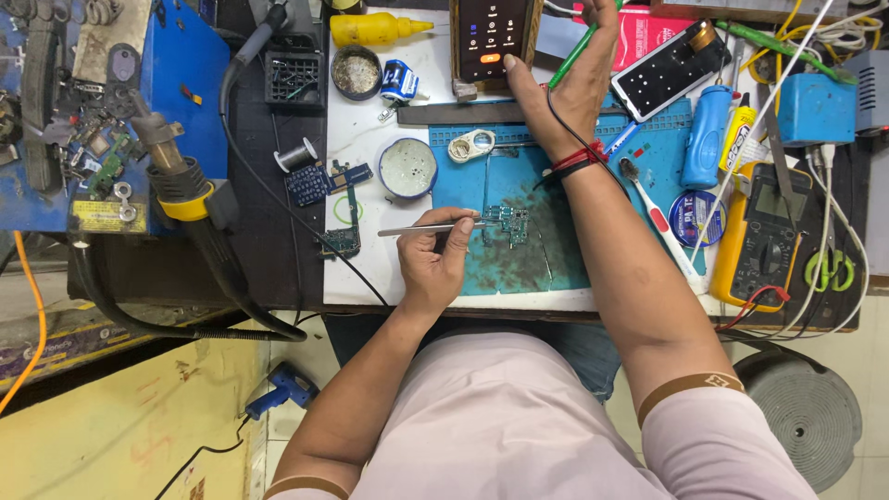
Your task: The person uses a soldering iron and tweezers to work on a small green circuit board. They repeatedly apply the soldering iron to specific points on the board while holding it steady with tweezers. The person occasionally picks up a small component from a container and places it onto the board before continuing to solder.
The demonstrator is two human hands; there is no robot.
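While the left hand [435, 255] pinches tweezers [435, 228] onto the small circuit board [507, 222] at the centre of the blue mat [556, 250], the right hand [569, 83] reaches beyond the mat, curled round a green-handled soldering iron [579, 46], thumb near a phone [491, 37]. Looks like board rework; next needs the iron tip at the board. Left of mat: round tin [407, 168], whitish paste. Darker tin [356, 72] further off, contents unclear.

**benchlurker:** so the left hand [435, 264] is pinching metal tweezers [431, 228] near the desk's [356, 278] front edge, tips on a small green circuit board [507, 222] lying on the blue mat [519, 255]?

**solderfan:** yep. right hand [565, 93] is up at the back edge holding a green-handled tool [576, 46], thumb beside a lit phone [491, 37]. Yellow multimeter [761, 236] sits near the right edge.
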